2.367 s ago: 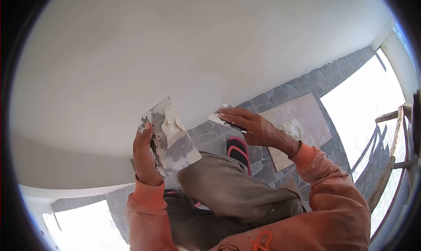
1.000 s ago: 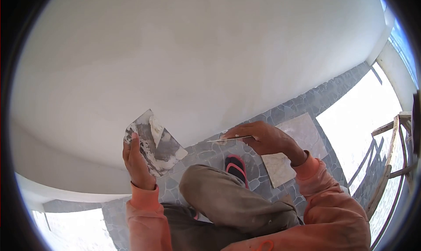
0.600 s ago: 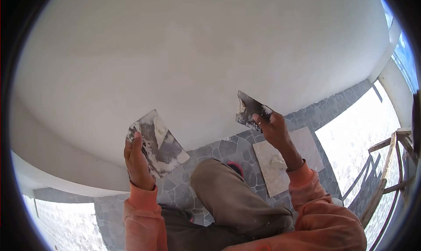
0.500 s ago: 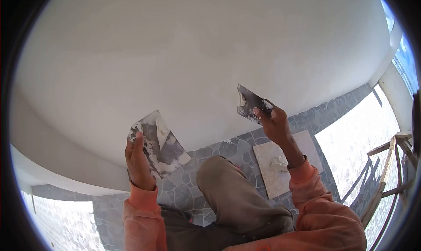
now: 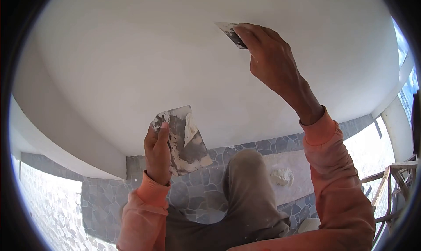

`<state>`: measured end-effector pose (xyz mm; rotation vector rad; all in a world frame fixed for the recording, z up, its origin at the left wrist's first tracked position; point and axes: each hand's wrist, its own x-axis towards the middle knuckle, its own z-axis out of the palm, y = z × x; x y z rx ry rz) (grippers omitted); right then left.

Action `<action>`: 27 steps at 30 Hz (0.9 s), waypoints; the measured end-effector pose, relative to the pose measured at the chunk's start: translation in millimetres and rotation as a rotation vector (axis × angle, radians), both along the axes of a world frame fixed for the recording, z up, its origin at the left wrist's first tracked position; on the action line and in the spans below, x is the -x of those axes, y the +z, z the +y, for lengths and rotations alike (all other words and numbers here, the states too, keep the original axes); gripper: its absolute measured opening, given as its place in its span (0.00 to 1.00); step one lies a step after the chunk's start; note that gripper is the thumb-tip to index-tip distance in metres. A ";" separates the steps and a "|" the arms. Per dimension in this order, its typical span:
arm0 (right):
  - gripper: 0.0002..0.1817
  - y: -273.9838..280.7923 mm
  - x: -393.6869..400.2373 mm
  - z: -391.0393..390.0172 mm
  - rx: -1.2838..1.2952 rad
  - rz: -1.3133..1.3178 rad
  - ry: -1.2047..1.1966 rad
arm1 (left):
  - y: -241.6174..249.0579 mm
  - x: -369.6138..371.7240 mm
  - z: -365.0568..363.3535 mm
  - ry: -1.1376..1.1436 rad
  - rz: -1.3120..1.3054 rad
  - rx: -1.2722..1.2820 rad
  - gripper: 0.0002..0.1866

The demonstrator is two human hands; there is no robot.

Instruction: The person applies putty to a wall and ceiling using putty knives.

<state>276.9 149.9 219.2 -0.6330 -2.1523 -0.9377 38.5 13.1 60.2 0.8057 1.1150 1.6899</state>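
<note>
My left hand [image 5: 158, 156] grips a broad, flat metal plate [image 5: 182, 141] by its left edge, thumb on top; white paste is smeared over the plate and a thicker lump lies near its right side. Higher up, my right hand [image 5: 272, 58] holds a smaller flat scraper blade [image 5: 230, 34] against or very near the pale wall [image 5: 131, 75]. White residue shows on the blade. Part of the blade is hidden behind my fingers.
Grey stone paving [image 5: 197, 198] lies below the wall. A light board [image 5: 298, 163] on it bears a heap of white paste [image 5: 282, 176], right of my knee [image 5: 247, 167]. A wooden frame [image 5: 388, 181] stands at the far right.
My right hand has moved up with the scraper and turned, its back now towards me. My left hand and the plate sit slightly further right in view. The head view has shifted.
</note>
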 end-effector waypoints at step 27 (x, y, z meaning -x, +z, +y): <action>0.25 -250.2 -26.9 36.8 -0.051 -0.173 -0.271 | 21.8 2.9 -7.1 0.030 0.077 0.116 0.15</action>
